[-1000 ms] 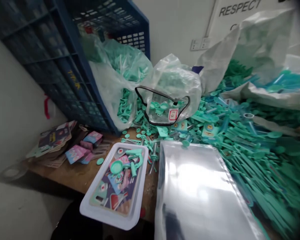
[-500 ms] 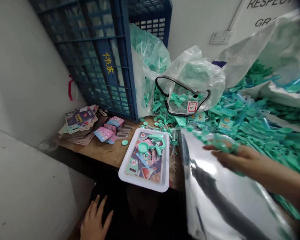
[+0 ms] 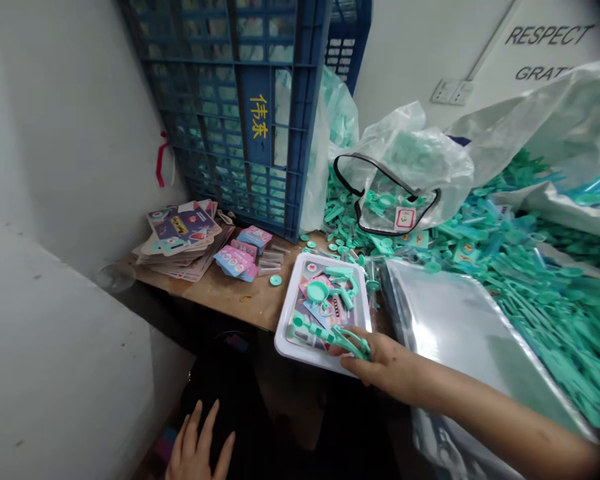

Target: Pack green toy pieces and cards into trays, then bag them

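Note:
My right hand point(image 3: 375, 360) is closed on several mint-green plastic toy pieces point(image 3: 330, 335), held over the near part of a white tray point(image 3: 291, 342). One piece looks like a long handled tool; their exact kinds I cannot make out. Inside the tray lie a printed card, pink and blue small cards, a round green dish point(image 3: 317, 291) and other green toy parts point(image 3: 347, 297). Down at the lower left, my left hand point(image 3: 200, 447) rests with fingers spread, holding nothing, over dark clothing.
A blue crate point(image 3: 260, 133) stands behind the table, beside stacked printed cards point(image 3: 185, 233) and small pink-blue boxes point(image 3: 240, 257). Heaped green parts point(image 3: 530, 287) cover the right side. Shiny plastic bags point(image 3: 450, 313) lie right of the tray; a clear bag point(image 3: 415, 147) sits behind.
My right hand has moved left and nearer, from above the shiny bags to over the tray, carrying the green pieces. My left hand stays spread low down. The view has shifted slightly.

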A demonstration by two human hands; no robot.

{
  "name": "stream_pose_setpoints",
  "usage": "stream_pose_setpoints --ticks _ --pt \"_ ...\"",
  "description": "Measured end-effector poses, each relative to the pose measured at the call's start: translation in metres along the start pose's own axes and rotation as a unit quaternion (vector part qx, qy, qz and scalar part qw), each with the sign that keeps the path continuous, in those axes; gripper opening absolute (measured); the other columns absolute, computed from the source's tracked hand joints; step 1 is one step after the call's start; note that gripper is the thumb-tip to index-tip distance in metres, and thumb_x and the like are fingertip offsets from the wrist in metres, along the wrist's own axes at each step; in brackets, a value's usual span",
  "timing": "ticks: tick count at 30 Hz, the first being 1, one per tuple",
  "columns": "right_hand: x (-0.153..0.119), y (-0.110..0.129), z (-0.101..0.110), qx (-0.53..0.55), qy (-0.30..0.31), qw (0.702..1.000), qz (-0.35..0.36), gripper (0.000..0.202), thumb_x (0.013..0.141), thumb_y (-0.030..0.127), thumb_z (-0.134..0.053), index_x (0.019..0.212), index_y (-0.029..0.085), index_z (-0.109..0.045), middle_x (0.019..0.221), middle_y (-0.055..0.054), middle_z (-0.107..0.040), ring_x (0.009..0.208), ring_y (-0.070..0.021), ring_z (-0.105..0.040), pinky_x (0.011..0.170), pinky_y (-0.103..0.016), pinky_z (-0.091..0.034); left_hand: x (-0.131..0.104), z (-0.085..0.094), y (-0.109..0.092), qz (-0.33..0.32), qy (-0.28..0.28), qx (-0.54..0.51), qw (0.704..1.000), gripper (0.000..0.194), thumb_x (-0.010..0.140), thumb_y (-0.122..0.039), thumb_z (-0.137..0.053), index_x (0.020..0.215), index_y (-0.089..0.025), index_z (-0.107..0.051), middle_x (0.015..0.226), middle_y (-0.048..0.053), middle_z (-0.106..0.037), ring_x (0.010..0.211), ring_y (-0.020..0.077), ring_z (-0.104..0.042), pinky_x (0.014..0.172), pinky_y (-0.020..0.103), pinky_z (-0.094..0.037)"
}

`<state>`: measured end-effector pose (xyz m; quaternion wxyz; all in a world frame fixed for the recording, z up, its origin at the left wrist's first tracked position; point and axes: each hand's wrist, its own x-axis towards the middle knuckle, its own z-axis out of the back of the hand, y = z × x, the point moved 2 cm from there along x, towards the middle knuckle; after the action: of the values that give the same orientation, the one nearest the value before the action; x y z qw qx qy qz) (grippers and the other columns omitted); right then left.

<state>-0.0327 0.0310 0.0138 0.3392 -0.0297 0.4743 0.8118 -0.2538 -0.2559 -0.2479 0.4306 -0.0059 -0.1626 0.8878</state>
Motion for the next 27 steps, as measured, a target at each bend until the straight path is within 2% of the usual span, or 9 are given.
stream_pose_setpoints --ticks 4,8,12,15,17,19,22,24,27 --pt "-0.008 0.007 -0.004 -0.020 0.018 1.000 -0.001 0.032 0.084 0.034 -0.051 0.108 0.018 -0.064 0.107 -0.007 -0.065 0.094 -0.0210 -0.059 0.084 -0.030 -0.046 -0.002 -0.005 0.008 -0.012 -0.004 -0.003 1.000 0.060 0.084 -0.052 -0.043 0.139 -0.030 -0.035 0.145 0.009 -0.039 0.125 0.0337 -0.044 0.097 0.054 -0.044" --pt "-0.020 0.021 -0.014 -0.008 0.046 0.998 0.029 0.028 0.083 0.025 -0.051 0.106 0.018 -0.065 0.105 -0.005 -0.064 0.094 -0.0179 -0.060 0.087 -0.027 -0.046 0.001 -0.002 0.003 0.002 -0.001 -0.030 1.000 0.058 0.083 -0.054 -0.045 0.135 -0.030 -0.042 0.144 0.009 -0.041 0.126 0.0344 -0.043 0.098 0.056 -0.042" --pt "-0.032 0.042 -0.029 0.028 0.110 0.990 0.086 0.027 0.078 0.013 -0.052 0.100 0.018 -0.068 0.106 -0.003 -0.063 0.088 -0.0135 -0.061 0.082 -0.021 -0.048 0.017 0.015 -0.017 0.064 -0.019 -0.112 0.991 0.052 0.084 -0.053 -0.042 0.128 -0.026 -0.050 0.137 0.009 -0.049 0.121 0.0316 -0.049 0.100 0.056 -0.041" --pt "-0.039 0.052 -0.032 0.043 0.136 0.985 0.093 0.029 0.077 0.013 -0.054 0.102 0.017 -0.068 0.112 -0.004 -0.061 0.087 -0.0131 -0.062 0.079 -0.020 -0.049 0.042 0.040 -0.046 0.053 -0.057 -0.219 0.972 0.051 0.085 -0.051 -0.041 0.124 -0.021 -0.052 0.130 0.012 -0.055 0.120 0.0295 -0.050 0.103 0.056 -0.038" --pt "-0.040 0.051 -0.028 0.050 0.122 0.986 0.099 0.029 0.077 0.014 -0.054 0.103 0.017 -0.067 0.111 -0.004 -0.062 0.085 -0.0132 -0.062 0.077 -0.021 -0.049 0.061 0.060 -0.069 0.063 -0.075 -0.288 0.953 0.050 0.087 -0.049 -0.042 0.129 -0.023 -0.046 0.135 0.011 -0.050 0.123 0.0268 -0.047 0.103 0.051 -0.040" --pt "-0.035 0.045 -0.021 0.047 0.085 0.989 0.111 0.026 0.079 0.016 -0.053 0.101 0.017 -0.067 0.103 -0.004 -0.064 0.085 -0.0138 -0.062 0.079 -0.022 -0.049 0.081 0.079 -0.093 0.055 -0.084 -0.336 0.936 0.049 0.088 -0.046 -0.044 0.132 -0.025 -0.042 0.134 0.009 -0.050 0.111 0.0229 -0.055 0.094 0.044 -0.048" --pt "-0.018 0.029 -0.008 0.006 0.008 0.993 0.118 0.022 0.082 0.019 -0.051 0.097 0.016 -0.067 0.098 -0.006 -0.065 0.091 -0.0170 -0.061 0.087 -0.027 -0.046 0.105 0.100 -0.122 -0.002 -0.134 -0.343 0.930 0.045 0.087 -0.041 -0.049 0.129 -0.025 -0.045 0.129 0.008 -0.051 0.108 0.0195 -0.055 0.087 0.035 -0.050" --pt "-0.004 0.018 -0.002 -0.035 -0.031 0.993 0.108 0.023 0.084 0.022 -0.049 0.098 0.014 -0.066 0.100 -0.009 -0.065 0.092 -0.0197 -0.061 0.086 -0.030 -0.046 0.112 0.102 -0.132 -0.026 -0.151 -0.345 0.926 0.042 0.088 -0.038 -0.049 0.127 -0.023 -0.047 0.126 0.009 -0.052 0.106 0.0184 -0.054 0.083 0.032 -0.050" --pt "0.014 0.003 0.000 -0.099 -0.060 0.990 0.074 0.025 0.087 0.027 -0.049 0.098 0.013 -0.066 0.096 -0.011 -0.067 0.088 -0.0231 -0.062 0.082 -0.033 -0.047 0.108 0.093 -0.133 -0.031 -0.142 -0.345 0.927 0.040 0.088 -0.038 -0.049 0.124 -0.021 -0.049 0.121 0.010 -0.054 0.101 0.0175 -0.055 0.078 0.030 -0.052"
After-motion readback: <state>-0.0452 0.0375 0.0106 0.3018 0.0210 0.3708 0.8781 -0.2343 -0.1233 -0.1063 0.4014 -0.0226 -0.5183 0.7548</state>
